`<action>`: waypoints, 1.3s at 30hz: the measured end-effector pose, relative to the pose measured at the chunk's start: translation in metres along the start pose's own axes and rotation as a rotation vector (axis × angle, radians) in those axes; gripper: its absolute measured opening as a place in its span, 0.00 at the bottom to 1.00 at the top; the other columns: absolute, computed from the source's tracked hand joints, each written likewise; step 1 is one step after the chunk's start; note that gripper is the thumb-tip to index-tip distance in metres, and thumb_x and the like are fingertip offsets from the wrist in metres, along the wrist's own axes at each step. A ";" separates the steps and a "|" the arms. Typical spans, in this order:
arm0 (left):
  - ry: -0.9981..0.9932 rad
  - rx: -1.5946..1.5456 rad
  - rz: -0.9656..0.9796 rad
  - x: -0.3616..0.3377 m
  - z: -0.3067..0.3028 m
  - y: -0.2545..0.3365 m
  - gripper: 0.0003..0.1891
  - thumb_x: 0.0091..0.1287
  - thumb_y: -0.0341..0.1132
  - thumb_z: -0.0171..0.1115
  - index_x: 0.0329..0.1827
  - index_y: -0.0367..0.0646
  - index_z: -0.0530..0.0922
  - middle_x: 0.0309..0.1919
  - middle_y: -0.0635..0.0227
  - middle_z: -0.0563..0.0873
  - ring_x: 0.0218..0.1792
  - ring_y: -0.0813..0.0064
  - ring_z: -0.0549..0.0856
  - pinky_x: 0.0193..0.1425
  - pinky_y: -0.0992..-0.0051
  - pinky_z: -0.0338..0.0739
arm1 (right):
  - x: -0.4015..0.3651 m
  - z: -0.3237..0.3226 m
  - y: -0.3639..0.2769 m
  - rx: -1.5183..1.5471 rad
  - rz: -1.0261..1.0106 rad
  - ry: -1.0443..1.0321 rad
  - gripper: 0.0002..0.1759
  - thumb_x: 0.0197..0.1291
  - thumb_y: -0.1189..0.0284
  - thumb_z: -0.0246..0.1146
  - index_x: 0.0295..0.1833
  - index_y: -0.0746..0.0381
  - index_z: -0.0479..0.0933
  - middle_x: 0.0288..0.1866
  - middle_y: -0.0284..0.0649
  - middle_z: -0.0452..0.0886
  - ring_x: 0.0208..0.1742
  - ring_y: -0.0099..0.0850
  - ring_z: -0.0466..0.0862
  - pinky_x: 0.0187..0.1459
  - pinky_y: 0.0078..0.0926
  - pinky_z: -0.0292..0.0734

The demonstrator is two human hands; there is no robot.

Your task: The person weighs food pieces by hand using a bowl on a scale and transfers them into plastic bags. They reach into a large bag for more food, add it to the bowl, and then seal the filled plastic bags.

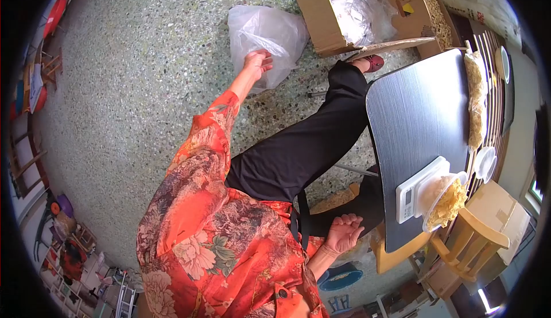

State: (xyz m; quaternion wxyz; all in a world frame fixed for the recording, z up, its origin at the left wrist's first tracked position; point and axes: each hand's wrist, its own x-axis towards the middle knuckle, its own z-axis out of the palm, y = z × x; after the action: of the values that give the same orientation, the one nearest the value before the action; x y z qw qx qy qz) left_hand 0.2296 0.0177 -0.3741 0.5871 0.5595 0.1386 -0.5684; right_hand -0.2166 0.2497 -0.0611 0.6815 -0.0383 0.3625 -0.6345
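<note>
My left hand (258, 64) reaches out to the side, its fingers bent and closed on the upper film of a translucent plastic bag (275, 22). The bag is puffed out over the speckled floor, beside an open cardboard box (313, 14). Crumpled clear plastic (361, 17) lies inside that box. Near my lap, my right hand (344, 233) rests palm up with loosely bent fingers and holds nothing. A white digital scale (406, 197) sits on the dark table (422, 106) in front of me. On it stands a clear tub of pale yellow dried pieces (449, 204).
A long bag of yellowish pieces (475, 100) lies along the table's far edge, near round clear containers (485, 163). Beyond the table stand a wooden chair (473, 243) and a cardboard box (496, 212). A blue basin (340, 278) is on the floor to my right.
</note>
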 end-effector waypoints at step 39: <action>0.318 1.121 0.661 0.036 0.050 -0.030 0.09 0.58 0.35 0.71 0.41 0.46 0.87 0.45 0.57 0.84 0.45 0.52 0.87 0.49 0.58 0.82 | -0.008 0.012 0.000 -0.089 0.016 0.096 0.15 0.76 0.62 0.58 0.58 0.60 0.77 0.49 0.37 0.77 0.47 0.29 0.73 0.50 0.34 0.72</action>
State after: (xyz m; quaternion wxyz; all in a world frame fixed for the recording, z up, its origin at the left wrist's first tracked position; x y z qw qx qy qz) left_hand 0.1928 -0.0337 -0.4010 0.3232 0.8698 -0.2716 -0.2555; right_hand -0.2099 0.2522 -0.0490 0.6661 -0.0351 0.4231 -0.6132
